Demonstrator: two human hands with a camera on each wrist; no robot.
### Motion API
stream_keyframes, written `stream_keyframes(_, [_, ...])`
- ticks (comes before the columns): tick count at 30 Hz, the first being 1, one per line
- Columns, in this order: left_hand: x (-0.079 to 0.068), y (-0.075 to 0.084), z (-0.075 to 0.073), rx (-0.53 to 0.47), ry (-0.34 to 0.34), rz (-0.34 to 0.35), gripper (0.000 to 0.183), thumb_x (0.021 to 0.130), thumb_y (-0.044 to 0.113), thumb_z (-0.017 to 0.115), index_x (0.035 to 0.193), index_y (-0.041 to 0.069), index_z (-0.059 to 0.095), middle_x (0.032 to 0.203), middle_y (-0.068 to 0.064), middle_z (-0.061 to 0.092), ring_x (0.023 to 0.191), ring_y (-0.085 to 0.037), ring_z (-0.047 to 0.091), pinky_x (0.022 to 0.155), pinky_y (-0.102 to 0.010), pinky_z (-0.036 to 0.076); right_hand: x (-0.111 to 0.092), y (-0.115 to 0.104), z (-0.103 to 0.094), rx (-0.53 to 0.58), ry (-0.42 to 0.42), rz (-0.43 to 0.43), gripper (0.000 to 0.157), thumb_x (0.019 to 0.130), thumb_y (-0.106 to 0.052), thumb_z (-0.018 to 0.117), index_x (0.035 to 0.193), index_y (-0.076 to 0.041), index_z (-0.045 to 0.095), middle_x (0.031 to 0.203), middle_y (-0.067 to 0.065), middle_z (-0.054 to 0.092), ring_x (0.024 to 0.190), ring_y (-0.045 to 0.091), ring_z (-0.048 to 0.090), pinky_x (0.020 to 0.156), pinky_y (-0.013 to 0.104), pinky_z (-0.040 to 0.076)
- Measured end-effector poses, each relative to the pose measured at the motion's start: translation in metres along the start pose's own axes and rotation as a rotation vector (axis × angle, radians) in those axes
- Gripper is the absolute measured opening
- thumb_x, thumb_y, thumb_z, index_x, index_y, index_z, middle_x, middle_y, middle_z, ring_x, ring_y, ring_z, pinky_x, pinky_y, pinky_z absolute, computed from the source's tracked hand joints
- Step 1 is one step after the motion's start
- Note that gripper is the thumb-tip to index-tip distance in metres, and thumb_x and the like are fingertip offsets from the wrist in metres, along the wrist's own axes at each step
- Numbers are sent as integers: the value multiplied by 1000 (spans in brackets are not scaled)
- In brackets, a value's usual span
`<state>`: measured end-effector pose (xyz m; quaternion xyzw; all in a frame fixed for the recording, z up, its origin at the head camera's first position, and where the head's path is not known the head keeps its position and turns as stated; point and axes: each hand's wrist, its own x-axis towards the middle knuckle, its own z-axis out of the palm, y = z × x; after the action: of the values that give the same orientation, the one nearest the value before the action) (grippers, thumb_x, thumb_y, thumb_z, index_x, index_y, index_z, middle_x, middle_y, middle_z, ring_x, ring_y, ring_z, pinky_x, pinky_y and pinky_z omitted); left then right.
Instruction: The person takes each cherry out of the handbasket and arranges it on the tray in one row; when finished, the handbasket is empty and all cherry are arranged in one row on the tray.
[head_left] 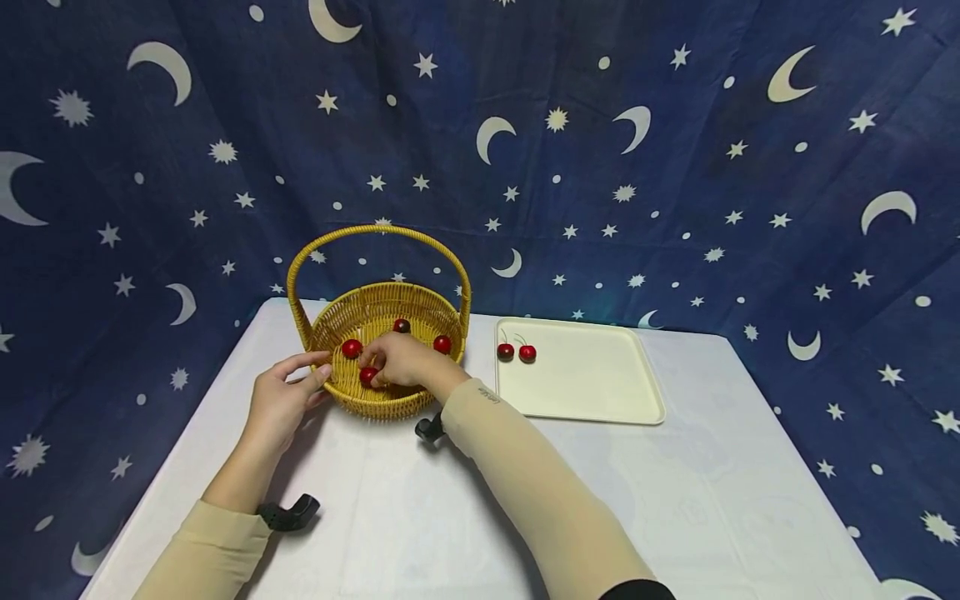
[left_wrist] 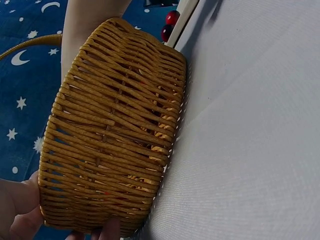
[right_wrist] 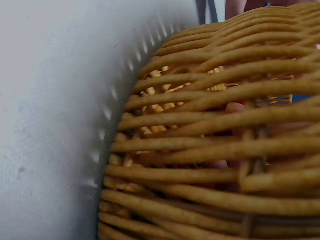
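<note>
A yellow-brown wicker basket (head_left: 390, 408) with a tall arched handle stands at the left of the table, several dark red cherries inside it. My left hand (head_left: 281, 400) grips the basket's left rim; in the left wrist view, its thumb and fingers (left_wrist: 110, 230) are at the wicker wall. Reaching over the near rim, my right hand (head_left: 405, 360) pinches a cherry (head_left: 368, 377) low in the basket. Around that hand lie a cherry (head_left: 352, 348) to the left, another (head_left: 402, 325) behind and a third (head_left: 442, 344) to the right. Wicker mostly hides this hand in the right wrist view.
Right of the basket lies a cream rectangular tray (head_left: 585, 375). Two cherries with stems, one left (head_left: 506, 352) and one right (head_left: 527, 354), sit at its left side. A white cloth (head_left: 720, 492) covers the table, with a dark blue moon-and-star curtain (head_left: 555, 192) behind.
</note>
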<state>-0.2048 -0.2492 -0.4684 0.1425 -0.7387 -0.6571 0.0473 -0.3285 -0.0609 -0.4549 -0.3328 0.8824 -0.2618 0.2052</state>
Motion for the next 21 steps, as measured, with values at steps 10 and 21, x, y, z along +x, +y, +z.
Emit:
stream_keyframes(10, [2, 1, 2, 0, -3, -13, 46, 108, 18, 68, 148, -1, 61, 154, -20, 50, 99, -1, 74, 91, -24, 66, -36, -6, -25, 98, 111, -95, 32, 93, -15, 86, 124, -19, 79, 103, -5, 75, 96, 12, 66, 83, 21, 56])
stream_keyframes(21, [1, 1, 0, 10, 11, -22, 45, 108, 18, 67, 149, 2, 61, 155, -16, 49, 101, 0, 73, 92, -26, 66, -111, 4, -56, 240, 201, -170, 33, 92, -11, 86, 124, -19, 79, 109, -3, 77, 97, 14, 68, 87, 26, 61])
